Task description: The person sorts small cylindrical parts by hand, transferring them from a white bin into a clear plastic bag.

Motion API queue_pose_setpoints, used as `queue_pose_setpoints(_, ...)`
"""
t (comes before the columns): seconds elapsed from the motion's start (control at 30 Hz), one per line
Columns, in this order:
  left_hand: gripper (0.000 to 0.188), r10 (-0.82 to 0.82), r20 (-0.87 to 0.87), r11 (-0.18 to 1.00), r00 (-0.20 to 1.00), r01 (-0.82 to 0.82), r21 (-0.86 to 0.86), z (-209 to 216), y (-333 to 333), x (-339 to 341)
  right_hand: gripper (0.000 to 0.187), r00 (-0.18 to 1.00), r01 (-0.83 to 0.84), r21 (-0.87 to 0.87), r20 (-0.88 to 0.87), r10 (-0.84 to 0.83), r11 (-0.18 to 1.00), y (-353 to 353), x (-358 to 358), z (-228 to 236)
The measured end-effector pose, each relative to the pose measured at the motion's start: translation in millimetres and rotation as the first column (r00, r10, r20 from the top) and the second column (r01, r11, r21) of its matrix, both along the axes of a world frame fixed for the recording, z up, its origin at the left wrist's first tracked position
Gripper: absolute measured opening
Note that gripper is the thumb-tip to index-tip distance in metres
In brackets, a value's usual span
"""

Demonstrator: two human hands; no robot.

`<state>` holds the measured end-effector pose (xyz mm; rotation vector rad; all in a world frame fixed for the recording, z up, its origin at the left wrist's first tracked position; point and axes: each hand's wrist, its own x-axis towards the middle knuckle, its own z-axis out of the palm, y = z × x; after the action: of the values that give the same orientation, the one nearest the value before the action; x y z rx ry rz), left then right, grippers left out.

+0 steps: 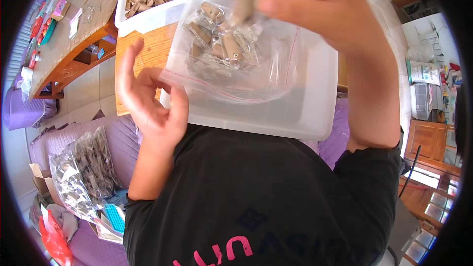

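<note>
A large clear plastic bag (pixel 272 81) with a red line along its mouth lies over a translucent white plastic bin (pixel 261 124) in front of me. Inside the bag are several small clear packets (pixel 230 48) of brown parts. My left hand (pixel 156 102) pinches the bag's edge between thumb and fingers, its index finger raised. Above the bag's far side, my right hand (pixel 325 15) is closed on a wrapped brown part (pixel 245 4). Motion blurs that packet, and its far end is cut off by the frame's top.
Beyond the bag stands a white tub (pixel 129 28) of loose brown parts, on a wooden table (pixel 148 44). At left is a long wooden table (pixel 93 12) with odds and ends. A big bag of wrapped parts (pixel 81 167) rests on the purple sofa (pixel 125 143).
</note>
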<state>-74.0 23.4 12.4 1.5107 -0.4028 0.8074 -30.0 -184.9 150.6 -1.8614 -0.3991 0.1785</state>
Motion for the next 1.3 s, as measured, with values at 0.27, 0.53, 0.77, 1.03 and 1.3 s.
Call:
queue_pose_setpoints(0.27, 0.034, -0.138, -0.246, 0.827, 0.959, 0.249, 0.505, 8, 22, 27, 0.042, 0.765, 0.561, -0.369, 0.573, -0.294, 0.741, -98, -6, -66)
queue_pose_setpoints(0.53, 0.011, -0.511, -0.255, 0.849, 0.820, 0.528, -0.004, 3, 15, 72, 0.049, 0.753, 0.609, -0.489, 0.110, -0.648, 0.625, -176, -67, -163)
queue_pose_setpoints(0.77, 0.012, -0.602, -0.178, 0.796, 0.778, 0.570, -0.204, 58, -8, 106, 0.026, 0.645, 0.725, 0.181, -0.516, -0.564, 0.664, -166, -74, -198)
queue_pose_setpoints(1.03, 0.016, -0.817, 0.563, -0.475, -0.126, 0.701, -0.533, 105, -31, 120, 0.025, 0.658, 0.737, 0.362, -0.576, -0.485, 0.571, -156, -78, -191)
queue_pose_setpoints(1.3, 0.016, -0.808, 0.566, -0.568, -0.162, 0.467, -0.678, 135, -10, 108, 0.033, 0.618, 0.782, 0.306, -0.487, -0.617, 0.542, -193, -111, -166)
